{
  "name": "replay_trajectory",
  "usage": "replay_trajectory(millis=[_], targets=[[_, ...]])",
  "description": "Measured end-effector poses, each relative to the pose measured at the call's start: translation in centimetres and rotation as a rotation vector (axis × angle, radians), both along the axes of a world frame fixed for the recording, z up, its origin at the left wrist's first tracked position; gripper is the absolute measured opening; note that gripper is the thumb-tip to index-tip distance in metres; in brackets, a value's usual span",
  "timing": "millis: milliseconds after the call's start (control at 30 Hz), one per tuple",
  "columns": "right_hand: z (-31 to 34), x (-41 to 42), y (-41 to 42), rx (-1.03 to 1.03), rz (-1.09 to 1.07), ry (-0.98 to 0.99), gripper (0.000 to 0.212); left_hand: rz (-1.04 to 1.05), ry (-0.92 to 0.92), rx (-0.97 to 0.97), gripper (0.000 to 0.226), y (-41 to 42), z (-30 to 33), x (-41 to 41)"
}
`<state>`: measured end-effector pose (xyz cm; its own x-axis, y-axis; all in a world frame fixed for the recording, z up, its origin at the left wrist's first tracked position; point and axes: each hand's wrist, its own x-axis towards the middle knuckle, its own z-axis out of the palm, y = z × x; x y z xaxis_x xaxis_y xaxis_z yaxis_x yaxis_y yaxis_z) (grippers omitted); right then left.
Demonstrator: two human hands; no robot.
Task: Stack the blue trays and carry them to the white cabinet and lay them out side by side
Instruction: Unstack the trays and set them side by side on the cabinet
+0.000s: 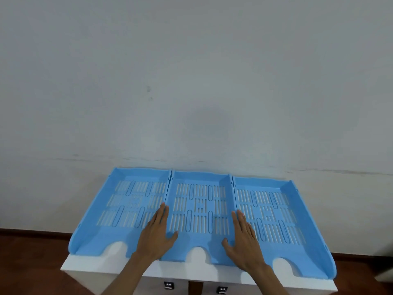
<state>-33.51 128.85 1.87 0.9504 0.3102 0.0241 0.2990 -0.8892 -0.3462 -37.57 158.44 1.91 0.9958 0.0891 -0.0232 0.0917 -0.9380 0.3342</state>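
Note:
Three light blue slotted trays lie side by side on top of the white cabinet (210,274): a left tray (119,206), a middle tray (200,211) and a right tray (282,220). Their side walls touch. My left hand (158,235) rests flat over the wall between the left and middle trays, fingers extended, thumb inside the middle tray. My right hand (241,239) lies flat over the wall between the middle and right trays, thumb also in the middle tray. Neither hand grips anything.
A plain pale wall (191,81) rises directly behind the cabinet. Brown floor (32,252) shows to the left and right. Two small black handles (169,285) sit on the cabinet's front below the top edge.

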Motion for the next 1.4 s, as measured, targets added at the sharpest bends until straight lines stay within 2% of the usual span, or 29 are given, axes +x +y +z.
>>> replay_trajectory(millis=[333, 400, 500, 600, 767, 1033, 1233, 1400], targets=[[0.3, 0.9, 0.1, 0.13, 0.012, 0.074, 0.093, -0.113, -0.057, -0.148, 0.096, 0.7, -0.8, -1.0], [0.2, 1.0, -0.8, 0.082, 0.05, 0.061, 0.094, -0.126, -0.057, -0.146, 0.097, 0.6, -0.3, -1.2], [-0.4, 0.4, -1.3, -0.083, 0.072, -0.059, 0.093, -0.112, -0.079, -0.123, 0.097, 0.6, -0.3, -1.4], [-0.7, -0.4, -0.8, -0.107, 0.032, -0.026, 0.089, -0.096, -0.111, -0.123, 0.095, 0.7, -0.9, -1.5], [-0.8, 0.3, -0.4, -0.04, 0.002, -0.016, 0.089, -0.094, -0.126, -0.156, 0.091, 0.9, -1.3, -0.5], [-0.7, 4.1, 0.0, 0.005, 0.087, -0.029, 0.082, -0.141, -0.161, -0.157, 0.088, 1.9, -2.1, 3.1], [-0.8, 4.7, -0.4, 0.222, 0.161, 0.007, 0.084, -0.155, -0.186, -0.201, 0.092, 1.8, -2.2, 3.2], [-0.7, 5.0, -0.7, 0.164, 0.203, 0.017, 0.087, -0.159, -0.166, -0.186, 0.095, 1.9, -1.8, 3.3]])
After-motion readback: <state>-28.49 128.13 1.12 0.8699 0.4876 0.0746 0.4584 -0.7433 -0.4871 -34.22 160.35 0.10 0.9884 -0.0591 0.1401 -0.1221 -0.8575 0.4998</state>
